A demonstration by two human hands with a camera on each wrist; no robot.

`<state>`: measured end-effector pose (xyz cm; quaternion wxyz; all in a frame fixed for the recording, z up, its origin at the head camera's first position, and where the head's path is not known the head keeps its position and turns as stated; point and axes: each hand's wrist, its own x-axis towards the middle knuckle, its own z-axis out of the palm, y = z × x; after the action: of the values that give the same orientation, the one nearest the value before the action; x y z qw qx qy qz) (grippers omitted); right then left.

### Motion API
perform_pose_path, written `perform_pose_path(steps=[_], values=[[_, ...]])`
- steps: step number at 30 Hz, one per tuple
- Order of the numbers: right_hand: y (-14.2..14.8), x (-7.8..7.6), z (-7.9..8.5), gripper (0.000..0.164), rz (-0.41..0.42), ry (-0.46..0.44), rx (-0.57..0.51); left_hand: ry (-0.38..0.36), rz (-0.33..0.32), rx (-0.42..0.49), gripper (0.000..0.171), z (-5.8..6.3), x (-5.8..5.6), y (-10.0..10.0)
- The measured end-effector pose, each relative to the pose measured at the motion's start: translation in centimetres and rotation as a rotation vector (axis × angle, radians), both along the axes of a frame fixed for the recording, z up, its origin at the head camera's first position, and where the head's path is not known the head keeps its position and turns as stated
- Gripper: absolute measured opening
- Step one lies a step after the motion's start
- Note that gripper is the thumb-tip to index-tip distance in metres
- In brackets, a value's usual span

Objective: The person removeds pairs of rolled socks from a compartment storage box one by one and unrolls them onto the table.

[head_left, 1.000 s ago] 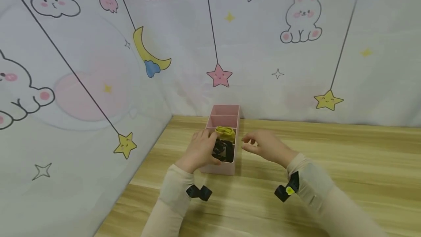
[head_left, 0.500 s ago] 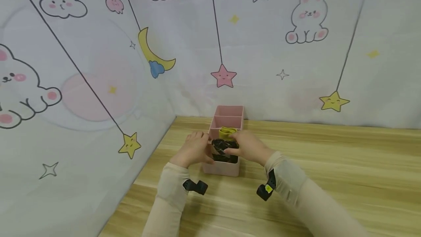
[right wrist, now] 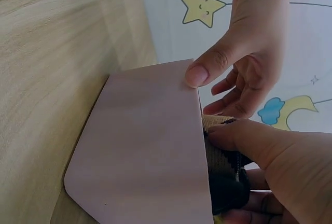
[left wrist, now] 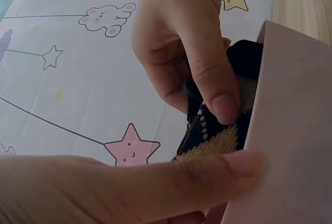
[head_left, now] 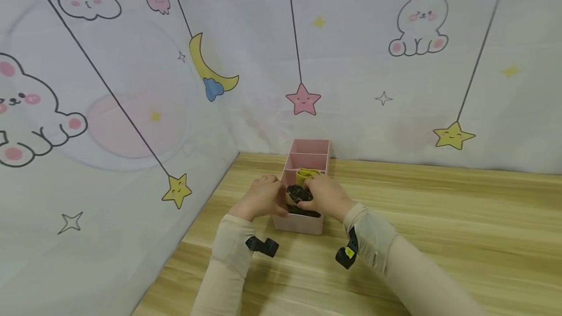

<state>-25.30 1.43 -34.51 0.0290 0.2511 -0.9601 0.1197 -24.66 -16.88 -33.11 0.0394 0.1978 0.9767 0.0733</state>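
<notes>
A pink divided box stands on the table, with a folded black-and-tan knitted sock in its nearest compartment. My right hand pinches that sock, thumb on the near face and fingers behind it. In the right wrist view the sock bulges above the box rim. My left hand holds the box at its front left corner, thumb on the rim and fingers curled over the side, close beside the sock. Behind it sits a folded yellow cloth item, partly hidden by my right hand.
Two compartments farther back in the box show bare pink walls. A wood-grain table lies underneath. White cloth walls with cartoon prints rise at the back and left, close behind the box.
My right hand has come in from the right of the box and taken hold of the sock, whose near side now stands bunched up. My left hand keeps to the box's left side.
</notes>
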Motion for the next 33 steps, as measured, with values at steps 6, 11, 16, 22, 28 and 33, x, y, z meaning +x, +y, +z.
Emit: perform_pose_path(steps=[6, 11, 16, 22, 28, 33], values=[[0.4, 0.1, 0.5, 0.041, -0.018, 0.033, -0.038, 0.007, -0.002, 0.003, 0.060, 0.0, -0.1, 0.0], [0.6, 0.4, 1.4, 0.044, -0.026, 0.055, -0.040, 0.015, -0.004, 0.011, 0.062, 0.0, 0.0, 0.0], [0.9, 0.6, 1.9, 0.046, -0.045, 0.048, -0.058, 0.007, -0.004, 0.010, 0.059, 0.0, 0.0, 0.0], [1.3, 0.9, 2.9, 0.048, -0.046, 0.095, -0.069, 0.009, -0.004, 0.014, 0.059, 0.1, 0.1, 0.1], [1.7, 1.3, 3.7, 0.050, -0.059, 0.099, -0.082, 0.029, -0.015, 0.012, 0.059, 0.1, 0.2, 0.1], [2.1, 1.4, 4.3, 0.045, -0.069, 0.090, -0.110, 0.038, -0.020, 0.011, 0.063, 0.3, 0.4, 0.1]])
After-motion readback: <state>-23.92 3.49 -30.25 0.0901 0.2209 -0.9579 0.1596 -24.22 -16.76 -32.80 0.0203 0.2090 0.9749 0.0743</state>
